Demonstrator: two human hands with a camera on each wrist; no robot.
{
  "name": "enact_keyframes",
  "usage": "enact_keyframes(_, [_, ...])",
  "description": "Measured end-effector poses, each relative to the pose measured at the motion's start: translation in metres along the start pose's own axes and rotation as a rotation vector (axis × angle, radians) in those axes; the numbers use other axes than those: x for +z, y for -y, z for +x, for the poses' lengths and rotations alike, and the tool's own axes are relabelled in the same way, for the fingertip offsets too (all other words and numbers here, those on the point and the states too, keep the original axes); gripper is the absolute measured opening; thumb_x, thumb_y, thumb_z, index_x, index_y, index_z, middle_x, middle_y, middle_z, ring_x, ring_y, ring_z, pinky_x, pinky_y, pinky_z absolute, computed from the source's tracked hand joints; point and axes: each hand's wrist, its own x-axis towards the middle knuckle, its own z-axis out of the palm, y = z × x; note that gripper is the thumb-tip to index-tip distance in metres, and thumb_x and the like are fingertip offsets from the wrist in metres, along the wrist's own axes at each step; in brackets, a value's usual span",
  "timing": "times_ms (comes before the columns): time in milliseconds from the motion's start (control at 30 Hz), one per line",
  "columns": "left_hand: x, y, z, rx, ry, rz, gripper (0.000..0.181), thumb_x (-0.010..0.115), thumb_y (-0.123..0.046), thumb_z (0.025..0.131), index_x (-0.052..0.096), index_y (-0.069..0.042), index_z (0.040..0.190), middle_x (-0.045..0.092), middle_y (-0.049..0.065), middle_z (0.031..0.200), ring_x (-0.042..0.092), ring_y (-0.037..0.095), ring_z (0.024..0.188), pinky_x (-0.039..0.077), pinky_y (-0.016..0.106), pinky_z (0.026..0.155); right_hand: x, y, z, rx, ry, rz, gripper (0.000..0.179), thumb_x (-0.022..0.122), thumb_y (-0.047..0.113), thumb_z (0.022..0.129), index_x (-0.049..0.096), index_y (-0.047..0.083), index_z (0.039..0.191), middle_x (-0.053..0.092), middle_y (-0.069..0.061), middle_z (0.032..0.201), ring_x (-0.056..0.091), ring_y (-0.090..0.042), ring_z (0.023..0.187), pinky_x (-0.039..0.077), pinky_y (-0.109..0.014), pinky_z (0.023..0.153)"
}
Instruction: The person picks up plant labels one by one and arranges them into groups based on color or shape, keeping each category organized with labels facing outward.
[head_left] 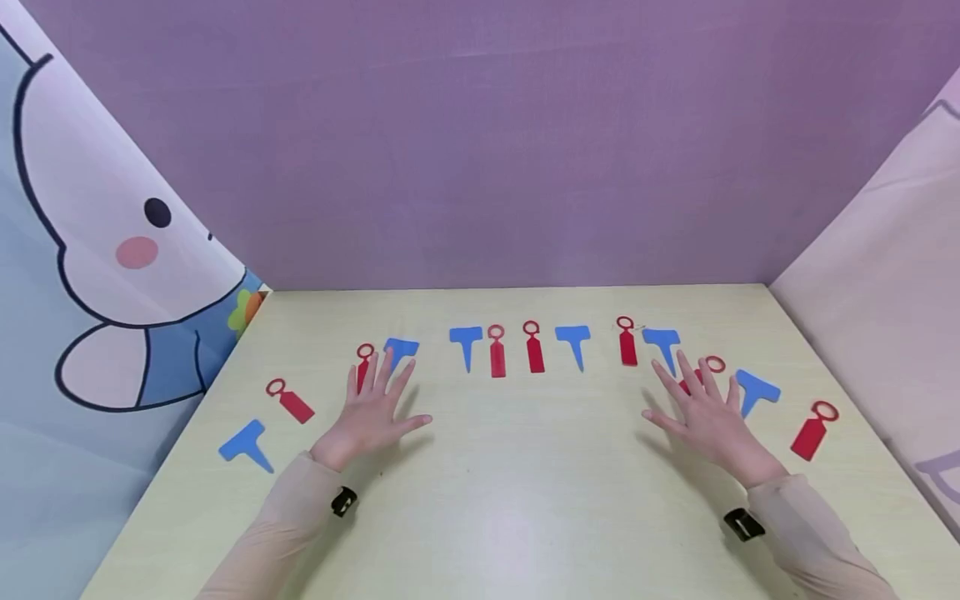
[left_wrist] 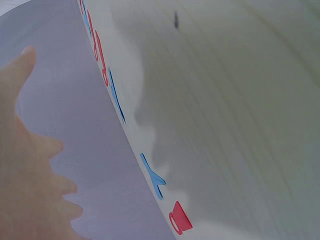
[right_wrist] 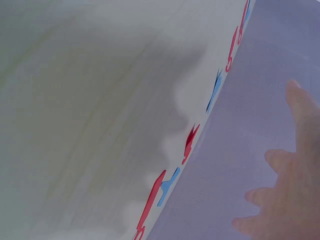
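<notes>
Both hands hover over the table with fingers spread, and neither holds anything. In the head view my left hand [head_left: 369, 421] is nearest a red ring-topped tag [head_left: 364, 373] and a blue T-shaped plant label [head_left: 402, 351], its fingertips partly covering them. My right hand [head_left: 708, 421] hangs before another red tag [head_left: 691, 382], mostly hidden by the fingers, between two blue T-shaped labels [head_left: 662, 346]. Shadows of the hands fall on the tabletop. The left wrist view shows a blue label [left_wrist: 154, 177] and a red tag [left_wrist: 181, 218] beyond the fingers.
Several more red tags [head_left: 534, 352] and blue labels [head_left: 573, 342] lie in an arc across the pale wooden table [head_left: 510, 500]. A purple cloth wall [head_left: 510, 150] stands behind. Printed cloth [head_left: 97, 467] hangs at left, a pale cloth [head_left: 892, 292] at right.
</notes>
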Motion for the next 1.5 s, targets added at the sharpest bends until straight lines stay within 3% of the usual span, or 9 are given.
enact_keyframes(333, [0.001, -0.001, 0.003, 0.006, -0.016, -0.006, 0.084, 0.043, -0.063, 0.080, 0.013, -0.015, 0.143, 0.001, 0.020, 0.146, -0.008, 0.037, 0.132, -0.010, 0.059, 0.100, -0.001, 0.003, 0.001, -0.029, -0.033, 0.006, 0.077, 0.048, 0.050, 0.085, 0.007, 0.021, 0.143, 0.002, -0.021, 0.146, -0.004, -0.044, 0.130, -0.018, -0.064, 0.093])
enact_keyframes(600, [0.004, 0.001, 0.014, 0.041, -0.049, -0.045, 0.079, 0.048, -0.055, 0.083, 0.022, -0.008, 0.140, 0.006, 0.023, 0.145, 0.001, 0.040, 0.132, 0.001, 0.060, 0.102, 0.000, 0.005, 0.003, -0.085, -0.064, 0.089, 0.074, 0.054, 0.042, 0.085, 0.014, 0.016, 0.143, 0.000, -0.016, 0.147, -0.004, -0.039, 0.132, -0.013, -0.062, 0.097])
enact_keyframes(867, [-0.002, -0.002, 0.028, 0.063, -0.050, -0.076, 0.073, 0.049, -0.047, 0.086, 0.024, -0.004, 0.139, 0.006, 0.020, 0.146, 0.002, 0.040, 0.131, -0.003, 0.057, 0.103, -0.001, 0.007, 0.005, -0.100, -0.055, 0.114, 0.072, 0.054, 0.039, 0.086, 0.017, 0.013, 0.142, 0.004, -0.018, 0.147, 0.001, -0.038, 0.132, -0.009, -0.060, 0.100])
enact_keyframes(1167, [-0.004, -0.003, 0.044, 0.075, -0.031, -0.080, 0.070, 0.049, -0.044, 0.087, 0.025, -0.002, 0.138, 0.012, 0.023, 0.144, 0.005, 0.038, 0.132, 0.006, 0.054, 0.105, -0.003, 0.010, 0.007, -0.097, -0.040, 0.137, 0.069, 0.055, 0.038, 0.085, 0.025, 0.006, 0.139, 0.012, -0.023, 0.144, 0.007, -0.040, 0.131, -0.004, -0.060, 0.101])
enact_keyframes(1367, [-0.003, -0.004, 0.054, 0.049, 0.034, -0.102, 0.070, 0.045, -0.046, 0.088, 0.022, -0.004, 0.140, 0.009, 0.020, 0.145, 0.003, 0.035, 0.133, 0.005, 0.050, 0.107, -0.001, 0.008, 0.008, -0.094, -0.037, 0.144, 0.067, 0.058, 0.034, 0.084, 0.030, 0.002, 0.136, 0.018, -0.025, 0.141, 0.016, -0.042, 0.128, 0.007, -0.063, 0.099])
enact_keyframes(1500, [-0.003, -0.005, 0.061, 0.047, 0.041, -0.120, 0.069, 0.047, -0.045, 0.088, 0.024, -0.004, 0.139, 0.012, 0.021, 0.145, 0.006, 0.034, 0.133, 0.008, 0.050, 0.107, 0.001, 0.006, 0.010, -0.088, -0.033, 0.142, 0.066, 0.059, 0.033, 0.084, 0.032, 0.002, 0.135, 0.021, -0.025, 0.140, 0.021, -0.043, 0.126, 0.015, -0.063, 0.097])
